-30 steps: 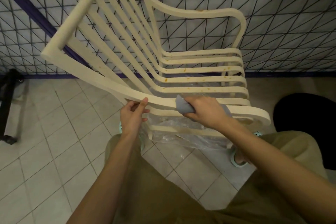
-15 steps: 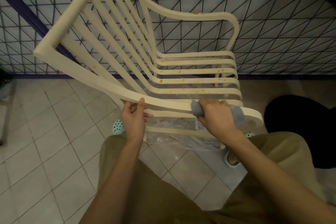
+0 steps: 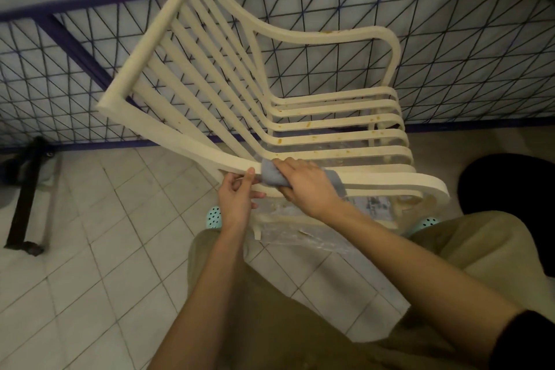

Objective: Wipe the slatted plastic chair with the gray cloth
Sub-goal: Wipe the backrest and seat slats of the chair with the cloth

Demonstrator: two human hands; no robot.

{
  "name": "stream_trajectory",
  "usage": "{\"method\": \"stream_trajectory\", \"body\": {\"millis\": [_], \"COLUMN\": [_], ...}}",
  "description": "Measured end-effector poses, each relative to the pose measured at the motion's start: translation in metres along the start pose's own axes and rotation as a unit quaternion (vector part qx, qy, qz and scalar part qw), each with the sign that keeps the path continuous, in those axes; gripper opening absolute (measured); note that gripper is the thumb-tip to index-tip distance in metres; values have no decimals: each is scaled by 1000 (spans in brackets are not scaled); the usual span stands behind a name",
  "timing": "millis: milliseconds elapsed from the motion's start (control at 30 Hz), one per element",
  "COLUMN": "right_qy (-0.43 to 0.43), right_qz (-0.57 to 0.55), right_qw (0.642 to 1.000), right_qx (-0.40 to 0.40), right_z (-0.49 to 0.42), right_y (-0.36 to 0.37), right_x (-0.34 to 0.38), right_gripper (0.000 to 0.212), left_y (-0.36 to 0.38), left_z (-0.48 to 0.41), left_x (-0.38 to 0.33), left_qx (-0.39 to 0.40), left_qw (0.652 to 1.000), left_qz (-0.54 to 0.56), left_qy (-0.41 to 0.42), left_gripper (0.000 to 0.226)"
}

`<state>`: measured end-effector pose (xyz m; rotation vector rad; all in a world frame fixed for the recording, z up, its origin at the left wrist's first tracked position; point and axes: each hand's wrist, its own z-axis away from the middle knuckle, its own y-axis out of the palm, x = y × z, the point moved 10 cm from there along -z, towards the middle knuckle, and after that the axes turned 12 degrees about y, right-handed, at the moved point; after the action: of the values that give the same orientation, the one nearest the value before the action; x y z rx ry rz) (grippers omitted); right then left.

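A cream slatted chair (image 3: 330,135) stood on a tiled floor (image 3: 90,249), its near armrest (image 3: 390,182) gripped by the left hand (image 3: 237,198) just beside the right hand (image 3: 309,186), which clutched a gray cloth (image 3: 271,176) (mostly hidden under the palm) against it.

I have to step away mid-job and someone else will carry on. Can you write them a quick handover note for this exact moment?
Left hand: holds the near armrest of the slatted plastic chair, thumb on top, steadying it.
Right hand: grips the gray cloth, pressed on the same armrest right beside the left thumb.
Chair: on the tiled floor, in front of the wire fence.
Done: wiping is at the near armrest; how much is already clean cannot be told.
Left: orange spots show on the seat slats, so those likely need wiping.
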<state>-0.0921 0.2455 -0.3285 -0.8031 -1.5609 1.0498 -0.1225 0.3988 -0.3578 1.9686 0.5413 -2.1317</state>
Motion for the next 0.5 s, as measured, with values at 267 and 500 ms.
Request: {"method": "stream_trajectory", "body": {"millis": [267, 500], "right_qy": [-6, 0], "right_qz": [-147, -120], "right_qw": [989, 990], "right_qx": [-30, 75], "right_z": [60, 103], "right_y": [-51, 5], "right_x": [-79, -58], "right_gripper": [45, 29], "left_y": [27, 88], "left_z": [44, 105], "left_x": [38, 74], "left_qx": [121, 293], "left_qw": [988, 931], "left_qz": [12, 53], "left_qy": [-98, -213], "left_gripper": [10, 46]}}
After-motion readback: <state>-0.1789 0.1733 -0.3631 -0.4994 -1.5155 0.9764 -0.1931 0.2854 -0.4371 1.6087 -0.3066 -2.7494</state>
